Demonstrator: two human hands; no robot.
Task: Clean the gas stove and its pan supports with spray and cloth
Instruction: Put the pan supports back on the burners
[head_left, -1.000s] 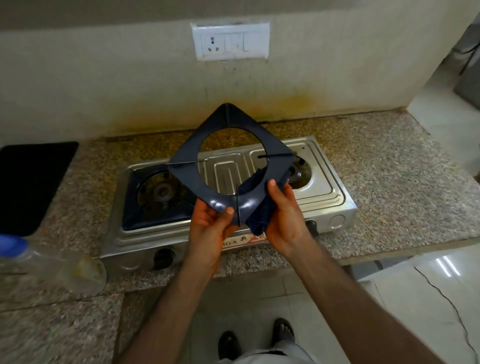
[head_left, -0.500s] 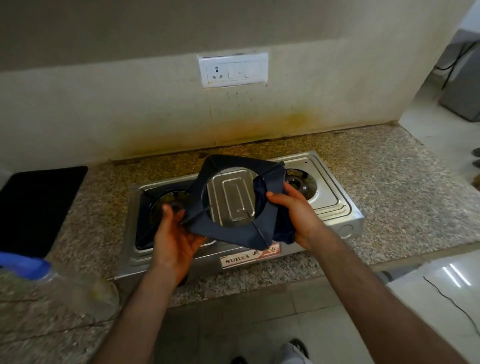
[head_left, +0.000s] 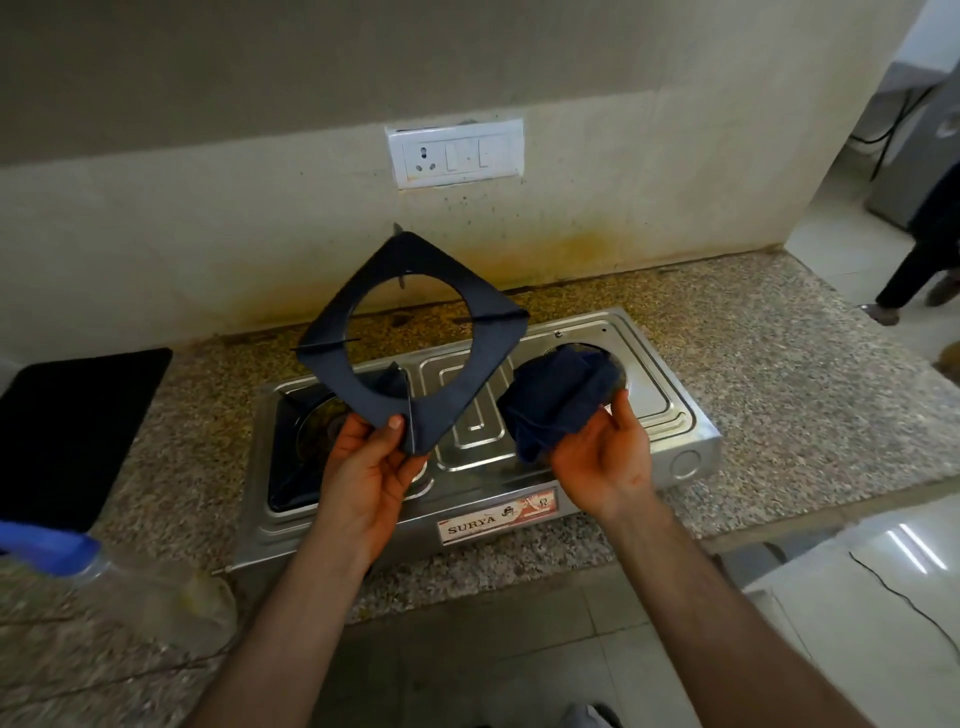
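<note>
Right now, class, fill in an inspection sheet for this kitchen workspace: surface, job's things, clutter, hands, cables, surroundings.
Surface: speckled granite counter; yellowish stains on the wall behind.
Job's things: steel gas stove on the counter; dark pan support held up, tilted; dark blue cloth; spray bottle at the counter's left edge, blurred.
Clutter: black mat at left.
Hands: left hand pinches the support's lower corner; right hand holds the cloth, apart from the support.
Cables: a thin dark cable on the floor at right.
Surroundings: switch and socket plate on the wall; another person's legs at far right.
</note>
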